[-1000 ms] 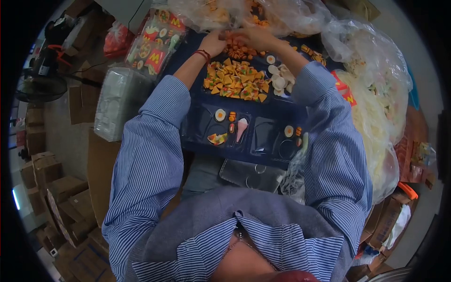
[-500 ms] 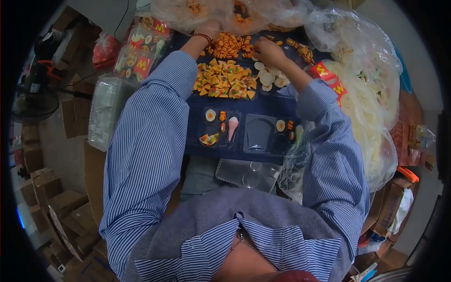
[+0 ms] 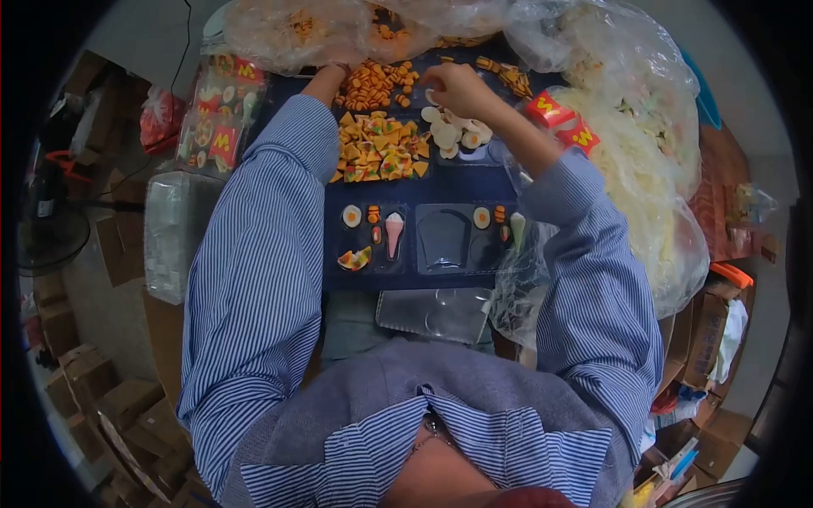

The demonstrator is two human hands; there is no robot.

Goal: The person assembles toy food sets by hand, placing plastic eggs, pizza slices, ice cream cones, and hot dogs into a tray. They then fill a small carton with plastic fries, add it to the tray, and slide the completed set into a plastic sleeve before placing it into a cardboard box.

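Note:
At the top left of the mat, my left hand (image 3: 333, 74) reaches under a clear plastic bag beside the burger-like pieces (image 3: 373, 85); its fingers are hidden. My right hand (image 3: 457, 87) is bent over the mat right of those pieces, fingers curled together, and what they hold is too small to make out. Below it are white egg-like discs (image 3: 453, 134). Yellow pizza-like slices (image 3: 381, 146) form a pile in the middle. Nearer me, a clear tray (image 3: 400, 266) holds an egg, small pieces, a slice and a pink cup. Another tray (image 3: 444, 241) holds an egg, small pieces and a green-white cone.
Large clear bags (image 3: 652, 169) line the right and top. Red fries-style boxes (image 3: 562, 118) lie at the right. Packed sheets (image 3: 212, 110) and stacked clear trays (image 3: 174, 237) are at the left. A clear lid (image 3: 432, 311) rests at the front edge. Cardboard boxes (image 3: 127, 406) stand lower left.
The whole view has shifted, so the table contents appear further left. My left hand has gone further under the bag edge. My right hand remains near the discs, with its fingers still curled.

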